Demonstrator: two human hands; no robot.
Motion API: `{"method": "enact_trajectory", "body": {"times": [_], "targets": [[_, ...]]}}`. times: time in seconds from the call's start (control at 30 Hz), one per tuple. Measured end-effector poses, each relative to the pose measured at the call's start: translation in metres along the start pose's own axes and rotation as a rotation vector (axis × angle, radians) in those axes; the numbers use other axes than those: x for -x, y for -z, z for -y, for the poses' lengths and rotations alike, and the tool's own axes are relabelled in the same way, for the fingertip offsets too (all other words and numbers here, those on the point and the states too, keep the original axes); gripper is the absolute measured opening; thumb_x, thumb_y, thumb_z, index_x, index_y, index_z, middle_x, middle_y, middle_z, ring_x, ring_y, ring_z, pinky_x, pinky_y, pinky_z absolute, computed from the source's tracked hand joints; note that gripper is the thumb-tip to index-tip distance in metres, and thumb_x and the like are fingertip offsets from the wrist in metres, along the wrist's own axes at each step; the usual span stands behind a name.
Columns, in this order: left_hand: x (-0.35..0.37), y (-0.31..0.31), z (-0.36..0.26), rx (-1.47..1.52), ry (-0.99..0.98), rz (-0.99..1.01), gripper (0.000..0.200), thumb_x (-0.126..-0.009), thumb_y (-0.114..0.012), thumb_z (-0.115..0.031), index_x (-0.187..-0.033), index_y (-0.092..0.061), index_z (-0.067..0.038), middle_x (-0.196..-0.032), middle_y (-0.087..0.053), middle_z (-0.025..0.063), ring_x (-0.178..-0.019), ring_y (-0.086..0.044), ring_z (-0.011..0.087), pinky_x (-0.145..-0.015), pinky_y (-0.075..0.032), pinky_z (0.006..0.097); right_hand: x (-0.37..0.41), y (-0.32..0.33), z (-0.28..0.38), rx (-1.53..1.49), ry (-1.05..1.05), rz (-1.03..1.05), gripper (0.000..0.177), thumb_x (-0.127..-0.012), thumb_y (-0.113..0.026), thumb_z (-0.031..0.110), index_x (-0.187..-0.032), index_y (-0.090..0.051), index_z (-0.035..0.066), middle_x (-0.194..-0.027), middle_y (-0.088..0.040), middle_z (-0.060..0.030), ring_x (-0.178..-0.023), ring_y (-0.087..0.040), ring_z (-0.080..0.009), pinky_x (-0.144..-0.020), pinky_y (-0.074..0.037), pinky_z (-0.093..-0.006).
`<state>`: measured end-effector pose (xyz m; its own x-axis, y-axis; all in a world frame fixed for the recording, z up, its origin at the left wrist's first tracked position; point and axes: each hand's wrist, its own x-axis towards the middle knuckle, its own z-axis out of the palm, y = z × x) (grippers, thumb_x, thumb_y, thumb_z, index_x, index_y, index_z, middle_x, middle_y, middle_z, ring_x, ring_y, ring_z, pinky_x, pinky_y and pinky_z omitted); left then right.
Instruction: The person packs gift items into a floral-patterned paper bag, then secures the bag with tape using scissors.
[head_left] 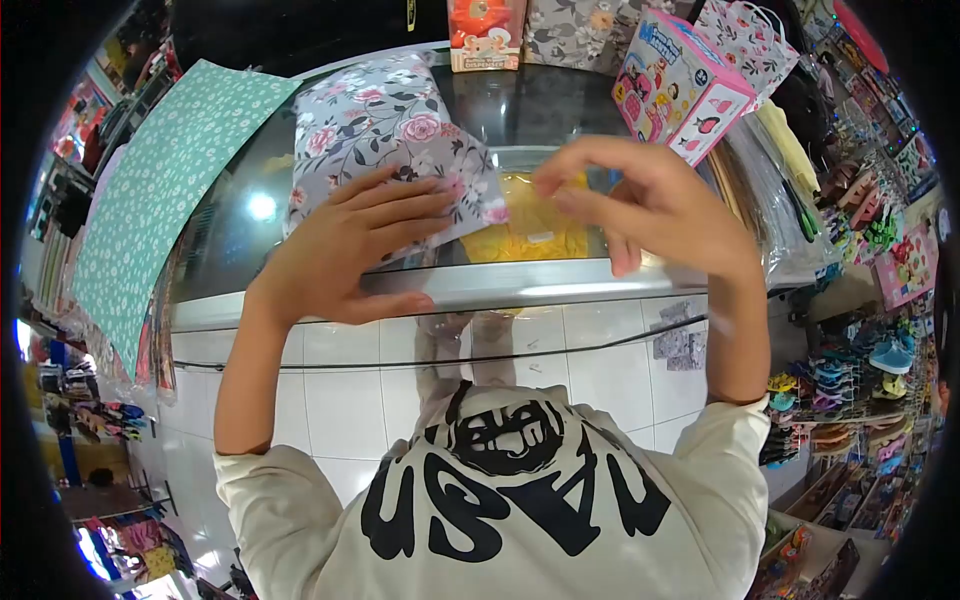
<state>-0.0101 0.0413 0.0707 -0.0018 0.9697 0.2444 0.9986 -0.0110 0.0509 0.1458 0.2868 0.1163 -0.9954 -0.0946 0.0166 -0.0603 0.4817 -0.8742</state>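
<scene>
A package in grey floral wrapping paper [370,110] lies on the glass counter, with a folded flap of the same paper at its right end. My left hand [370,240] rests flat on the flap and the package's near side, fingers stretched out and the thumb apart. To the right of the package, my right hand [650,205] is raised over the counter. Its thumb and index finger come together in a pinch, while the other fingers curl loosely. Whatever may be between those fingertips is too small to make out. Yellow packets [530,225] show beneath that hand.
Green flowered paper [185,185] hangs over the counter's left side. At the back stand a small orange-and-white box [486,40] and a pink toy box [675,85]. Green-handled scissors [803,215] lie at the right. The counter's metal edge [480,285] runs along the front.
</scene>
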Motion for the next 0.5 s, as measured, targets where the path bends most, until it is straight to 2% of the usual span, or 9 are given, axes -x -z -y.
{"method": "enact_trajectory", "body": {"times": [0.03,0.07,0.17,0.27,0.37,0.4,0.5], "targets": [[0.01,0.005,-0.005,-0.014,0.074,-0.071,0.053,-0.075,-0.066,-0.033,-0.12,-0.055,-0.007,-0.132,-0.047,0.015,-0.121,-0.044,0.0294,-0.104,-0.028,0.0427,-0.01,0.002,0.003,0.079,-0.056,0.026,0.023,-0.089,-0.056,0.016,-0.105,-0.056,0.0,-0.094,-0.062,-0.0079,-0.049,-0.06,-0.0124,-0.045,-0.048,-0.0206],[0.02,0.008,-0.01,-0.026,0.15,-0.142,0.047,-0.074,-0.067,-0.028,-0.116,-0.058,-0.009,-0.127,-0.051,0.0146,-0.117,-0.048,0.0289,-0.101,-0.033,0.0418,-0.021,0.0,0.0,0.116,-0.129,0.007,0.019,-0.091,-0.055,0.015,-0.105,-0.057,0.002,-0.093,-0.06,-0.0059,-0.043,-0.055,-0.008,-0.038,-0.043,-0.0187],[0.052,0.008,-0.021,0.007,0.449,-0.491,0.04,-0.066,-0.065,-0.012,-0.106,-0.063,-0.01,-0.12,-0.055,0.009,-0.107,-0.051,0.0283,-0.094,-0.035,0.0413,-0.045,-0.004,-0.013,0.132,-0.129,0.042,0.017,-0.089,-0.057,0.012,-0.103,-0.057,0.002,-0.094,-0.058,-0.007,-0.043,-0.056,-0.0095,-0.04,-0.044,-0.0203],[0.082,0.012,-0.01,-0.009,0.37,-0.363,0.043,-0.06,-0.058,-0.001,-0.102,-0.065,-0.01,-0.119,-0.056,0.0056,-0.109,-0.05,0.0292,-0.095,-0.036,0.0413,-0.05,-0.006,-0.023,0.337,0.229,0.155,0.02,-0.084,-0.06,0.007,-0.103,-0.057,0.004,-0.096,-0.056,-0.0085,-0.053,-0.061,-0.0165,-0.049,-0.049,-0.0257],[0.093,0.009,-0.002,-0.274,0.286,-0.297,0.042,-0.061,-0.054,0.004,-0.098,-0.067,-0.012,-0.119,-0.057,0.0058,-0.11,-0.05,0.0282,-0.094,-0.037,0.0408,-0.047,-0.007,-0.027,0.711,0.526,0.085,0.029,-0.077,-0.062,0.005,-0.105,-0.057,0.008,-0.101,-0.054,-0.0093,-0.067,-0.063,-0.0242,-0.061,-0.05,-0.0323],[0.092,0.013,-0.003,-0.319,0.284,-0.304,0.04,-0.064,-0.054,0.005,-0.097,-0.068,-0.014,-0.121,-0.056,0.0045,-0.11,-0.051,0.0263,-0.093,-0.039,0.0394,-0.042,-0.009,-0.021,0.835,0.423,0.078,0.032,-0.075,-0.063,0.007,-0.107,-0.058,0.011,-0.103,-0.053,-0.0083,-0.075,-0.062,-0.0288,-0.067,-0.049,-0.0373],[0.098,0.017,0.003,-0.479,0.202,-0.257,0.039,-0.063,-0.06,0.002,-0.1,-0.066,-0.012,-0.118,-0.059,0.0067,-0.108,-0.051,0.0273,-0.092,-0.04,0.0418,-0.041,-0.018,-0.013,1.084,0.338,0.1,0.029,-0.076,-0.063,0.009,-0.105,-0.059,0.01,-0.105,-0.053,-0.0089,-0.071,-0.062,-0.0283,-0.064,-0.05,-0.0383]]}}
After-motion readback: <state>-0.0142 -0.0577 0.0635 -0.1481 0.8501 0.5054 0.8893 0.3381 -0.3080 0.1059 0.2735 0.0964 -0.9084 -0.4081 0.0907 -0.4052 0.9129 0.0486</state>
